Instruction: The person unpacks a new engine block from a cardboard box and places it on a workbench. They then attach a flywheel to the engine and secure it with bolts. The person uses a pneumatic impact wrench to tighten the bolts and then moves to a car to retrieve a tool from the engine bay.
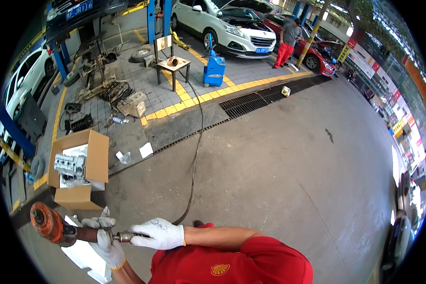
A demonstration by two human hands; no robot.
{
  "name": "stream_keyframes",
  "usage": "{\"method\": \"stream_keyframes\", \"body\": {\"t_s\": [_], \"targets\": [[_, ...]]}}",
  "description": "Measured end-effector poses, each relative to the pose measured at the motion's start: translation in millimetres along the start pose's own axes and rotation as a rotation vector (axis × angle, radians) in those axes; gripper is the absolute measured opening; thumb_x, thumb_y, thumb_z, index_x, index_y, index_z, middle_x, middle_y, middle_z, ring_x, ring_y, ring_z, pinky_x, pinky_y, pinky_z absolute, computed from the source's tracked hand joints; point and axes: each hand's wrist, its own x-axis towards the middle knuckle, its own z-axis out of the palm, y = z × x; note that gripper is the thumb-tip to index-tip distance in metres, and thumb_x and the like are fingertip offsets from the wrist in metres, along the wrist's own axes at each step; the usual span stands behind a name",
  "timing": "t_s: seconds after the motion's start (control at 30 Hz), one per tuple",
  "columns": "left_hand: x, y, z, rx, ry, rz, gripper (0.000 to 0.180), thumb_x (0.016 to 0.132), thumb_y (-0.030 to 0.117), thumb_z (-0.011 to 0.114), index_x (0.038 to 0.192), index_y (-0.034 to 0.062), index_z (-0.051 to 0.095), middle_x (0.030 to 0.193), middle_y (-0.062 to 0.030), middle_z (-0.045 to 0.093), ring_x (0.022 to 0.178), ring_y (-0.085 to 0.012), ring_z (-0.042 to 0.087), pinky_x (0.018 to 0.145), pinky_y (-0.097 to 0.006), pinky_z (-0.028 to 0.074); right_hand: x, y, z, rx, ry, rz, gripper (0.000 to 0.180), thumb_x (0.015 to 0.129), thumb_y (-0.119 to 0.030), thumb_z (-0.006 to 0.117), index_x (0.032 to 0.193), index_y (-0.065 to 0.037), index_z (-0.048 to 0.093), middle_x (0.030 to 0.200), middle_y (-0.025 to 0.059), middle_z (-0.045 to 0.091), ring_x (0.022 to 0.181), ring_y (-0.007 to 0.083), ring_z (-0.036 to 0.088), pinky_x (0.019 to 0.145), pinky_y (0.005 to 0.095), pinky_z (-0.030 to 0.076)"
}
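Observation:
A pneumatic impact wrench with a worn orange-red head lies across the lower left, its head toward the left. My left hand, in a white glove with a grey coated palm, is closed around the end of its dark handle. My gloved right hand is closed on the metal air hose coupling at the handle's end. From behind my right hand the black air hose runs away across the floor. White packing pieces lie beneath the wrench.
An open cardboard box holds a silver engine. Beyond are dirty engine parts, a chair, a blue wheeled machine and a white car with its hood up. A person in red trousers stands near a drain grate.

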Motion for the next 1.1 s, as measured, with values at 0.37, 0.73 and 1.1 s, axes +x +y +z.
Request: {"method": "stream_keyframes", "body": {"t_s": [0.37,0.73,1.1], "targets": [[6.0,2.5,5.8,-0.052,-0.139,-0.018,0.05,0.083,0.03,0.088,0.101,0.0118,0.046,0.08,-0.0054,0.058,0.076,-0.0227,0.064,0.107,-0.057,0.048,-2.3,-9.0,4.3,0.165,0.031,0.002,0.05,0.099,-0.041,0.068,0.133,-0.005,0.061,0.094,0.0209,0.071,0.087,0.0418,0.069,0.077,0.0465,0.053],[10.7,-6.9,1.0,-0.062,-0.31,-0.001,0.05,0.08,0.028,0.091,0.1,0.0124,0.047,0.077,-0.0128,0.066,0.076,-0.0286,0.072,0.111,-0.06,0.048,13.4,-11.5,4.5,0.245,0.037,-0.02,0.049,0.101,-0.039,0.068,0.131,-0.001,0.061,0.093,0.0194,0.069,0.082,0.038,0.067,0.076,0.0452,0.053],[11.2,-13.6,-3.6,-0.101,-0.364,-0.08,0.056,0.076,0.029,0.094,0.101,0.0122,0.047,0.078,-0.014,0.07,0.075,-0.0294,0.073,0.111,-0.059,0.048,15.5,-12.6,4.7,0.274,0.073,-0.015,0.046,0.1,-0.036,0.07,0.125,0.002,0.062,0.088,0.0181,0.067,0.075,0.0328,0.06,0.073,0.0424,0.05]]}}
